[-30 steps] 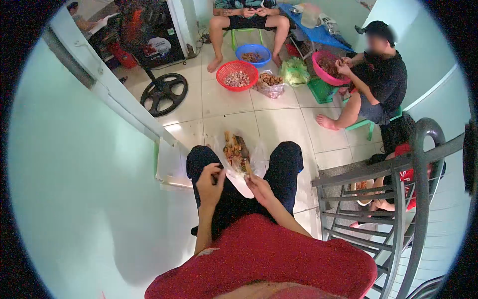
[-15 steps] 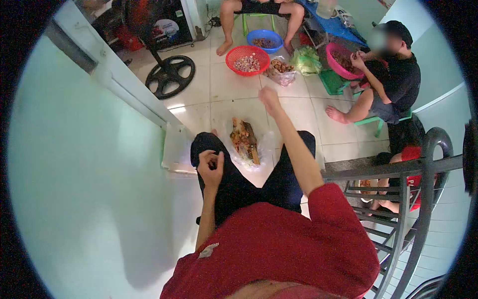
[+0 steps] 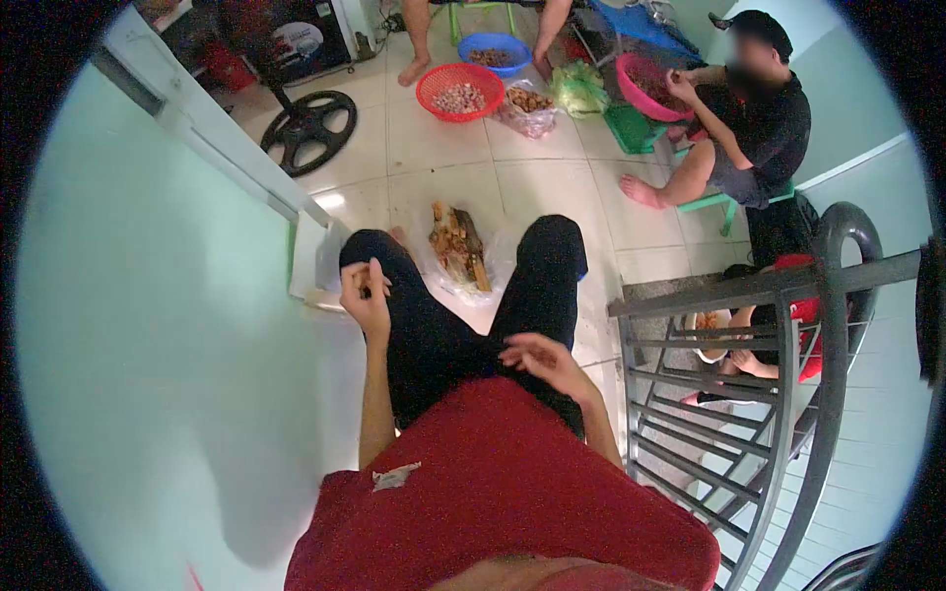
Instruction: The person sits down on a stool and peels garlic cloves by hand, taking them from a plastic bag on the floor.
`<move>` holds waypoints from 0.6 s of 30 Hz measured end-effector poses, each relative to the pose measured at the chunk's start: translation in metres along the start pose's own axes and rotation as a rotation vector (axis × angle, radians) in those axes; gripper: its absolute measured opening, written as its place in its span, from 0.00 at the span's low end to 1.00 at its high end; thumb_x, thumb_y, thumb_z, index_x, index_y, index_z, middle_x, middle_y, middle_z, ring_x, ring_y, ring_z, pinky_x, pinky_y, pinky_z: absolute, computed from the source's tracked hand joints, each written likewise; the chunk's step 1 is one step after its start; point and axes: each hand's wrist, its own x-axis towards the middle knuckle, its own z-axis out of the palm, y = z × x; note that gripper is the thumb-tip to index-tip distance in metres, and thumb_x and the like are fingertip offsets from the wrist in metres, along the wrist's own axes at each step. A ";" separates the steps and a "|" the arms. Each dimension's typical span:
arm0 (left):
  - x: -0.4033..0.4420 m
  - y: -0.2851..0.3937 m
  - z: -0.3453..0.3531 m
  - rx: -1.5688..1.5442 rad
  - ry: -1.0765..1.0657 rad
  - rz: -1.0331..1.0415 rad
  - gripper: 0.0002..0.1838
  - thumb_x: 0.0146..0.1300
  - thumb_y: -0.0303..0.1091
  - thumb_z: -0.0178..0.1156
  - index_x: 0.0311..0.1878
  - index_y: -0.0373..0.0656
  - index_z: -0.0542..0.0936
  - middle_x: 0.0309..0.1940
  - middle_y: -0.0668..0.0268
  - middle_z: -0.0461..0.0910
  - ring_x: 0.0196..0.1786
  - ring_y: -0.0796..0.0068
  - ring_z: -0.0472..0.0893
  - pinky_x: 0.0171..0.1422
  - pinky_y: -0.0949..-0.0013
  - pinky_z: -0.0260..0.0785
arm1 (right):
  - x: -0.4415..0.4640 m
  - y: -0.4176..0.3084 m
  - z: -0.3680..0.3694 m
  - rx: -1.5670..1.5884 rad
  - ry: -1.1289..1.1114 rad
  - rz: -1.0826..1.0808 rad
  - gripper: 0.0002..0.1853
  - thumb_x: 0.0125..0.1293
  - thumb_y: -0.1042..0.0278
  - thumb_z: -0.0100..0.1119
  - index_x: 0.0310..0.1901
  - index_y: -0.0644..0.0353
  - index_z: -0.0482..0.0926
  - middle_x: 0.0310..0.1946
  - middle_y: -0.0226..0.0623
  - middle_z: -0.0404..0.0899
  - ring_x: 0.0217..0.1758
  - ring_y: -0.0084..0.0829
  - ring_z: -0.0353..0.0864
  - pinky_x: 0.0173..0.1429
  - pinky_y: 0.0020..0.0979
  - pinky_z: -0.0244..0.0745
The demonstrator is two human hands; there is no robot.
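My left hand [image 3: 368, 298] is raised beside my left knee. Its fingers are curled in toward the thumb, and anything between them is too small to make out. Low over my lap, my right hand [image 3: 544, 361] has its fingers stretched out and somewhat apart, holding nothing visible. On the floor between my knees lies a clear plastic bag [image 3: 501, 258], spread flat, with brown peelings and scraps [image 3: 458, 246] on it. Neither hand touches the bag.
Ahead stand a red basket of small pale bulbs [image 3: 459, 97], a blue basin [image 3: 493, 51], a bag of brown bulbs [image 3: 529, 106] and a green bag [image 3: 579, 91]. A seated person [image 3: 759, 118] works over a pink basin [image 3: 645, 89]. A metal railing [image 3: 709, 394] rises at right; a fan base [image 3: 313, 133] stands left.
My right hand has come back from its forward reach toward the red basket to my lap, and its fingers have spread. My left hand stays near my left knee. The view has shifted slightly.
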 end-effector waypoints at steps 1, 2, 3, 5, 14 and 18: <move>0.002 0.003 0.002 -0.059 0.020 -0.005 0.06 0.73 0.29 0.60 0.41 0.39 0.73 0.22 0.68 0.76 0.22 0.84 0.71 0.26 0.77 0.62 | 0.007 -0.002 0.001 -0.010 0.090 -0.049 0.17 0.78 0.69 0.51 0.65 0.60 0.72 0.50 0.39 0.84 0.50 0.28 0.84 0.52 0.29 0.78; 0.000 0.003 0.002 -0.114 0.043 -0.013 0.06 0.73 0.29 0.59 0.41 0.39 0.73 0.22 0.68 0.76 0.22 0.84 0.71 0.26 0.77 0.61 | 0.014 -0.001 -0.003 -0.049 0.171 -0.083 0.14 0.79 0.69 0.49 0.61 0.62 0.74 0.46 0.39 0.85 0.41 0.26 0.85 0.45 0.27 0.78; -0.002 0.001 0.000 -0.104 0.045 -0.026 0.06 0.73 0.29 0.59 0.41 0.39 0.73 0.22 0.68 0.76 0.22 0.84 0.71 0.26 0.77 0.61 | 0.023 -0.001 -0.005 -0.143 0.303 -0.121 0.12 0.79 0.70 0.50 0.57 0.64 0.77 0.40 0.40 0.85 0.35 0.25 0.85 0.41 0.25 0.78; -0.005 -0.002 -0.005 -0.120 -0.090 -0.040 0.07 0.71 0.29 0.63 0.39 0.38 0.74 0.24 0.67 0.78 0.23 0.85 0.74 0.26 0.79 0.62 | 0.042 0.001 -0.015 -0.510 0.472 -0.252 0.09 0.75 0.72 0.54 0.42 0.64 0.83 0.31 0.39 0.84 0.29 0.26 0.83 0.39 0.28 0.76; -0.006 -0.008 0.018 -0.146 -0.056 -0.101 0.07 0.71 0.29 0.63 0.40 0.38 0.74 0.23 0.67 0.78 0.23 0.84 0.74 0.26 0.78 0.63 | 0.075 0.052 -0.051 -1.112 0.576 -0.472 0.04 0.64 0.70 0.64 0.31 0.55 0.82 0.26 0.35 0.82 0.31 0.41 0.80 0.43 0.39 0.73; -0.018 0.004 0.015 -0.145 -0.063 -0.110 0.06 0.71 0.28 0.62 0.40 0.38 0.74 0.22 0.68 0.77 0.23 0.83 0.74 0.26 0.78 0.63 | 0.079 0.060 -0.042 -1.000 0.740 -0.535 0.04 0.60 0.70 0.70 0.32 0.54 0.83 0.26 0.33 0.83 0.30 0.38 0.79 0.40 0.37 0.73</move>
